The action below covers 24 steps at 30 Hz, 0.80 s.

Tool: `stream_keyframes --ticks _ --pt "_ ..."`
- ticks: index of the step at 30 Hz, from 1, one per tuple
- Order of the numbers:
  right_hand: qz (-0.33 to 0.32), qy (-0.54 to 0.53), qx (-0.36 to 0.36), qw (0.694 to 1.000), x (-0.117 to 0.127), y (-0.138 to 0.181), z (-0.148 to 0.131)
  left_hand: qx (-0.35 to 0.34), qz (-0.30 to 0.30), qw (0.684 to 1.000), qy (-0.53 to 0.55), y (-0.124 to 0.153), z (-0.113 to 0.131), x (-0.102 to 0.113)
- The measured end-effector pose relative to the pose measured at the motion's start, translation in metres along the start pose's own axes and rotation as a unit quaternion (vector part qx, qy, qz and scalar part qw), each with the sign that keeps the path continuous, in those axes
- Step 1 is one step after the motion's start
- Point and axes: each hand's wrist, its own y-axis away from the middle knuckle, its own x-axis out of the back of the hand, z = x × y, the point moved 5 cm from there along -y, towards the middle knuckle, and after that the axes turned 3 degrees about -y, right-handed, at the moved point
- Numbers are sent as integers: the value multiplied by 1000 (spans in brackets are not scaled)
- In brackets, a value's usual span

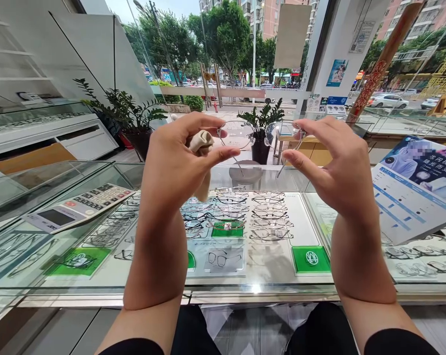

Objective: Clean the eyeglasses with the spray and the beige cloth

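Holding glasses [262, 135] aloft, left hand [178, 158], right hand [337, 167].

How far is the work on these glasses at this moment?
Done: the glasses are unfolded and held above the glass counter. In hand: the left hand pinches one lens rim, a beige cloth tucked in its fingers; the right hand pinches the other rim. Left: the cloth touches no lens now, so wiping probably remains.
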Motion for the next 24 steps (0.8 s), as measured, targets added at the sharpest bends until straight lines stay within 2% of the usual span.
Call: stream_keyframes --ticks 6,12,17,24 --pt "33 -2 35 999 3 -1 -7 -1 -11 1000 14 -1 -4 -1" --pt "23 4 19 1000 1 -1 -7 10 -18 1000 20 -2 -6 -2" --pt "40 -7 28 999 5 -2 -11 20 -23 1000 8 -1 -4 -2" --pt "-18 -9 -14 1000 1 1 1 -2 45 999 -17 5 10 1"
